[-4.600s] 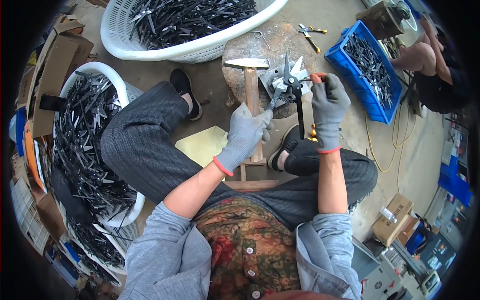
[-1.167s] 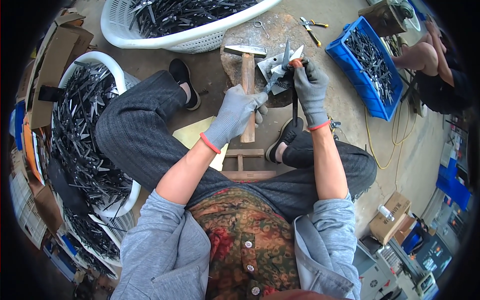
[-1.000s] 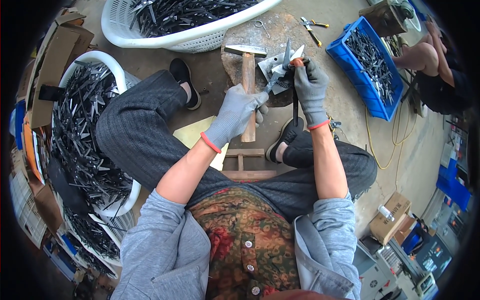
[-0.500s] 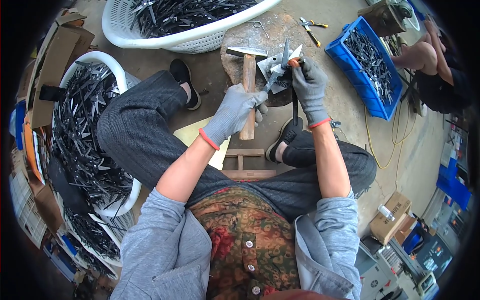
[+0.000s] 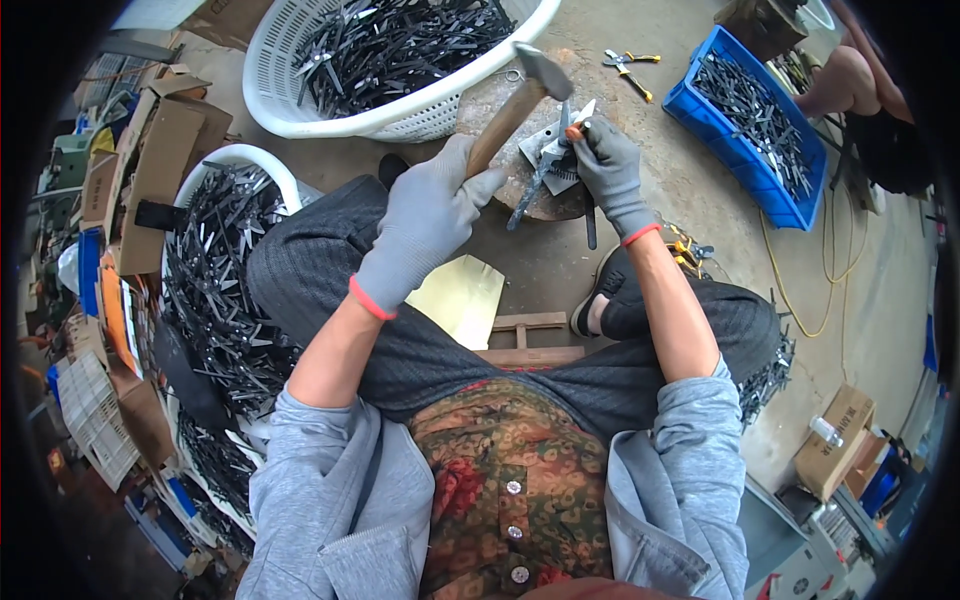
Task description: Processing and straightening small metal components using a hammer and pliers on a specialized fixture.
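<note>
Left hand: the gray-gloved left hand [image 5: 425, 205] is gripping a wooden-handled hammer [image 5: 510, 118]; its grip is clamped around the handle.
Hammer: its steel head is tilting up toward the white basket, appearing to be above the stump-like block [image 5: 490, 102] and apart from the shears.
Right hand: the gloved right hand [image 5: 611, 168] is bending over the shears, its grip pinched together on a short dark piece [image 5: 587, 122], partly hidden.
Shears: the shears [image 5: 548, 160] are lying crossed on a metal plate [image 5: 535, 146] atop the block, blades pointing away from the person, one handle bluish and one black.
Progress: the two halves are already sitting crossed, but whether they are fastened is not showing; judging by the hammer and pinched piece, work on this pair is looking unfinished.
Surroundings: yellow-and-black pliers [image 5: 627, 70] are resting beyond the right hand; a white basket [image 5: 320, 130] and a blue crate [image 5: 725, 165] are holding heaps of dark metal parts, their stage unclear.
</note>
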`<act>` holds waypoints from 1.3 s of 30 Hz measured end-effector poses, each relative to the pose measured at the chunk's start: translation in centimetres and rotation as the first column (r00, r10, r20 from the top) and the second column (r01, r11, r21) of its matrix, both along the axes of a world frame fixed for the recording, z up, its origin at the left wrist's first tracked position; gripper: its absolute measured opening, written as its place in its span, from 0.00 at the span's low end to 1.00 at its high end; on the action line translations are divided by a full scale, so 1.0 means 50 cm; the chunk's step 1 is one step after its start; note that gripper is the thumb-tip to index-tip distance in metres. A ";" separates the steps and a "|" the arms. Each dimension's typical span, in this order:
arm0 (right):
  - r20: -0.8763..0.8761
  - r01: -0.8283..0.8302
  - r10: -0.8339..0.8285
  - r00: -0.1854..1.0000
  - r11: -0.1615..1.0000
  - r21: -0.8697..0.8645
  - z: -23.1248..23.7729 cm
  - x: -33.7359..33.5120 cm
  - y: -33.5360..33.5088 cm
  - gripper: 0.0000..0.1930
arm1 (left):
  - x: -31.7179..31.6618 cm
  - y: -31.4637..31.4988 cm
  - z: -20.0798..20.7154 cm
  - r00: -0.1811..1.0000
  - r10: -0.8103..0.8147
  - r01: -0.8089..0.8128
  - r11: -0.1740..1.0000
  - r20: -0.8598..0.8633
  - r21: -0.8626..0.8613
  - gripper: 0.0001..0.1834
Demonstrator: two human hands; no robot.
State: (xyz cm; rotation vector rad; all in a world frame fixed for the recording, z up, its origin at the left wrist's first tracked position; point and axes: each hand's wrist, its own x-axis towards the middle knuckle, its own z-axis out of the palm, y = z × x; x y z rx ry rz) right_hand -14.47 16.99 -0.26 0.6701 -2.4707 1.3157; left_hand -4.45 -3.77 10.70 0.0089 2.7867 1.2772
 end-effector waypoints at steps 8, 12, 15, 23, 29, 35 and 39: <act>-0.025 -0.004 0.004 1.000 1.000 -0.009 -0.011 -0.004 -0.004 0.10 | -0.039 0.051 0.056 0.991 -0.114 0.137 0.839 0.075 -0.527 0.13; -0.096 -0.001 0.003 0.995 1.000 0.016 -0.009 -0.005 -0.008 0.11 | -0.031 0.038 0.101 0.983 -0.162 0.109 0.893 -0.084 -0.437 0.13; -0.027 -0.005 0.006 1.000 0.999 0.044 -0.009 -0.004 -0.008 0.11 | -0.014 0.044 0.120 0.967 -0.057 0.018 0.988 -0.248 -0.154 0.14; -0.059 0.001 0.001 0.998 1.000 0.030 -0.003 0.000 -0.008 0.11 | -0.044 0.056 0.109 0.997 -0.065 0.071 0.873 0.028 -0.482 0.14; -0.063 -0.020 0.022 0.998 0.999 0.036 -0.004 -0.009 -0.007 0.10 | -0.013 0.051 0.113 0.953 -0.051 -0.028 0.966 -0.299 -0.255 0.13; -0.101 -0.022 0.021 0.995 1.000 -0.009 -0.010 0.001 -0.009 0.10 | -0.037 0.046 0.122 0.999 -0.041 0.037 0.884 0.001 -0.466 0.15; -0.068 -0.023 0.025 0.997 0.999 0.036 -0.010 -0.006 -0.008 0.10 | -0.012 0.044 0.147 0.908 0.021 -0.054 0.996 -0.419 -0.067 0.11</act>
